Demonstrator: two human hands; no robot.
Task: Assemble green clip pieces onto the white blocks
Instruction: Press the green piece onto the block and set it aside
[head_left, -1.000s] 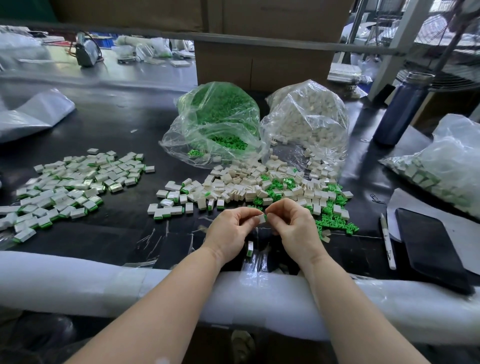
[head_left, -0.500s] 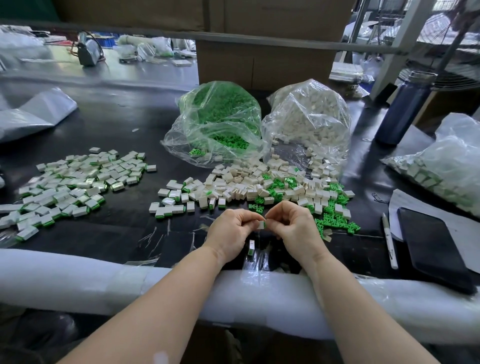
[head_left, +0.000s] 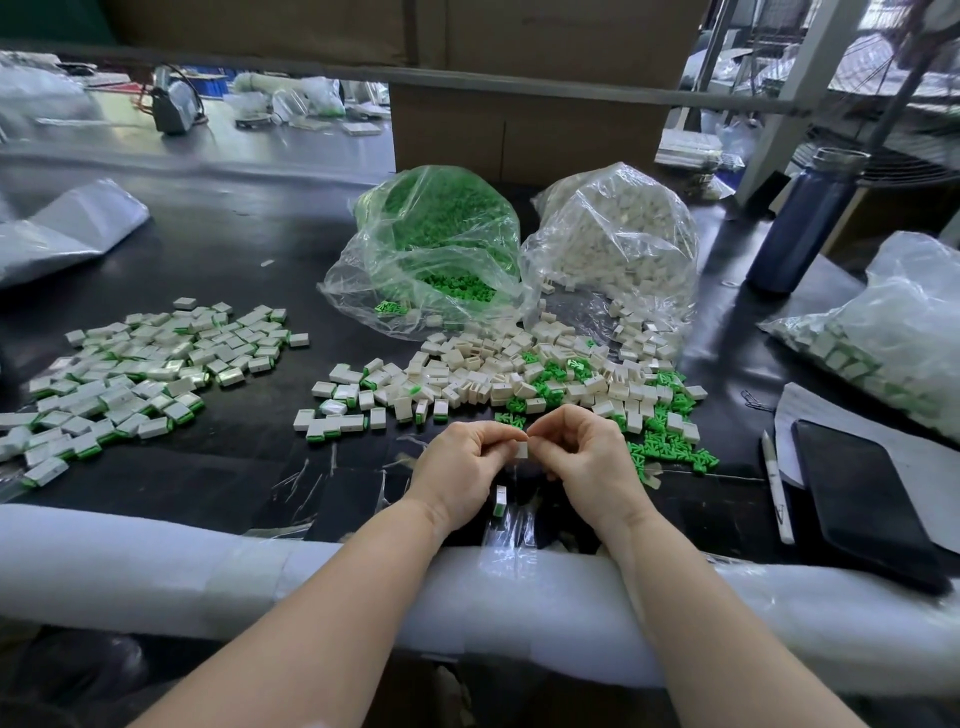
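Pinching one white block (head_left: 521, 450) between them, left hand (head_left: 460, 467) and right hand (head_left: 589, 457) met fingertip to fingertip above the bench (head_left: 249, 249). Finished piece (head_left: 500, 502) sat under left palm; loose blocks (head_left: 519, 374) and green clips (head_left: 670, 452) just beyond.

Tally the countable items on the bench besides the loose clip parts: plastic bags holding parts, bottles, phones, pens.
Plastic bags holding parts: 3 (green clips bag, white blocks bag, bag at right)
Bottle: 1
Phone: 1
Pen: 1
Total: 6
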